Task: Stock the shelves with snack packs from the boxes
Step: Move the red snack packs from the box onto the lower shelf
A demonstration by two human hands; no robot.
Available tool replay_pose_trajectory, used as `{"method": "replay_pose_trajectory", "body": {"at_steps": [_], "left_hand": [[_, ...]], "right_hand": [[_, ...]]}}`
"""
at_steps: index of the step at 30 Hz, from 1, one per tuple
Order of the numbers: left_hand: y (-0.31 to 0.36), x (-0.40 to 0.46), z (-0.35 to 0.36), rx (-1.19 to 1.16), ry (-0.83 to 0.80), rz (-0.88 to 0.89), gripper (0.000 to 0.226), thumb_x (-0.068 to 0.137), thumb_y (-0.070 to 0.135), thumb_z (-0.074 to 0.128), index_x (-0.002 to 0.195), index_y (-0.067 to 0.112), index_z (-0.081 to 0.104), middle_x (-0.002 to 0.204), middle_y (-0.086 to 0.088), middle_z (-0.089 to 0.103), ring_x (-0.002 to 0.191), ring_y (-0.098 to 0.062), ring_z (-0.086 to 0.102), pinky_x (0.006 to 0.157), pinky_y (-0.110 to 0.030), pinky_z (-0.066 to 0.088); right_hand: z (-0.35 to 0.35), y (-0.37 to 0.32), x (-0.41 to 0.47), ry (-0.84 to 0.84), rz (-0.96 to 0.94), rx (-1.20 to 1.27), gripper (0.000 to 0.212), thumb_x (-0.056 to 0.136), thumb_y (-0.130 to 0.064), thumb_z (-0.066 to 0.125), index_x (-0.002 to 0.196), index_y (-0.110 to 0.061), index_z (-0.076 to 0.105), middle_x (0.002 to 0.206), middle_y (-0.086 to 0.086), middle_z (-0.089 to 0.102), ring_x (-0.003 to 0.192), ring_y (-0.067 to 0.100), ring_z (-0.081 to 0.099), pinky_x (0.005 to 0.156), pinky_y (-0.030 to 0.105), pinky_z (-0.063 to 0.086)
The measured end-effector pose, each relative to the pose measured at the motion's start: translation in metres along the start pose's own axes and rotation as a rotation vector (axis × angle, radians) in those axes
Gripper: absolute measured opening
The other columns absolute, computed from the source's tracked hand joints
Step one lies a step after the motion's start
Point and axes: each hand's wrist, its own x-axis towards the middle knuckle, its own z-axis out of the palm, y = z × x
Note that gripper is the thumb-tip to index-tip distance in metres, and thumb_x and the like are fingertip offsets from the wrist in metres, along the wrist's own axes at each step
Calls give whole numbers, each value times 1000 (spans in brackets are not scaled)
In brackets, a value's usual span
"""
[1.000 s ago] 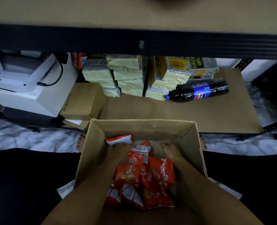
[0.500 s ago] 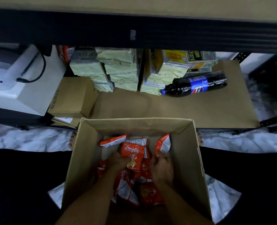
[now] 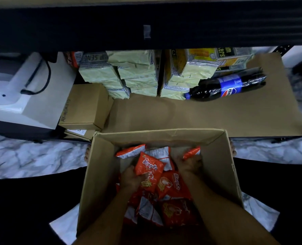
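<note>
Both hands work inside an open brown cardboard box [image 3: 100, 174] set on the floor between the person's knees: the left hand [image 3: 131, 179] curls its fingers around the lower edge of a glossy red-orange foil snack pack [image 3: 149, 167] tipped up above the pile, while the right hand [image 3: 190, 164] grips a second red-and-white foil pack [image 3: 192, 152] near the box's far right corner, its fingers bent over the wrapper. Forearms run in from the near edge of the frame and converge over the loose heap of red snack packs [image 3: 171, 197] that fills the bottom of the box. Lifting cleanly likely means taking each pack by its sealed edge rather than its puffed middle, raising both straight up past the box walls, then carrying them forward to the low brown-papered shelf [image 3: 217, 117] just beyond the box, where bare space lies in front of the stock. Stacked pale-green wrapped cracker packs [image 3: 137, 71] and a dark plastic cola bottle with a blue label [image 3: 226, 85], lying on its side, already stand at the back of that shelf; a smaller closed cardboard carton [image 3: 86, 105] sits to the left, beside a white appliance [image 3: 23, 96], on marble-patterned flooring [image 3: 31, 156]
</note>
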Motion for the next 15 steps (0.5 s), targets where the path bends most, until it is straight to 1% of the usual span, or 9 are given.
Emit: {"method": "replay_pose_trajectory", "body": {"at_steps": [2,4,6,8,10,11,12,13,15], "left_hand": [[0,5,-4,-30,-18,-12,47,67,17,88,108,6,67,103,-9,72,90,-23,68,84,-33,54],[1,11,-7,-13,-24,-26,46,67,18,87,106,8,65,104,-9,71,89,-22,66,82,-30,52],[-3,14,-8,15,-10,-31,43,69,18,86,102,12,59,103,-8,70,90,-23,65,82,-29,50],[-9,12,-8,41,37,-27,50,69,16,85,104,15,50,100,-5,66,95,-26,65,83,-31,50],[-18,10,-6,37,57,23,67,69,15,85,122,16,45,109,-2,62,104,-27,63,90,-38,50],[-22,8,-5,30,50,64,77,69,15,84,133,18,40,119,-2,59,110,-27,60,94,-41,49],[-21,4,-5,27,35,103,85,70,15,82,141,21,34,128,-1,54,116,-25,56,97,-40,48],[-18,2,-5,21,17,133,89,73,14,79,146,25,30,134,1,50,120,-22,52,97,-35,46],[-4,-4,-4,-4,-25,161,83,81,7,73,147,27,28,132,5,46,121,-18,49,90,-24,42]], "right_hand": [[-2,-6,12,7,47,27,80,84,-33,72,141,1,27,140,26,44,125,45,47,100,47,42],[6,-5,14,-9,20,74,66,82,-23,73,132,-4,34,130,27,54,114,46,56,93,47,48],[18,10,6,-30,-25,116,59,81,-18,73,125,-5,36,122,27,58,106,45,60,87,46,51],[25,25,-3,-40,-68,130,56,85,-16,69,127,-4,34,121,28,59,105,45,60,88,46,51],[26,36,-10,-62,-120,101,61,90,-17,63,138,-5,27,126,29,56,108,46,59,92,48,49],[24,39,-12,-82,-145,67,65,92,-18,60,143,-6,21,128,29,55,109,46,58,92,47,48],[22,40,-14,-92,-163,36,68,94,-21,57,146,-7,16,128,29,55,110,45,58,92,46,48],[19,39,-16,-92,-180,20,68,95,-22,55,147,-8,14,128,28,55,109,44,59,91,46,48],[10,33,-23,-82,-225,42,61,94,-22,56,142,-9,21,125,26,59,105,43,61,87,44,50]]}}
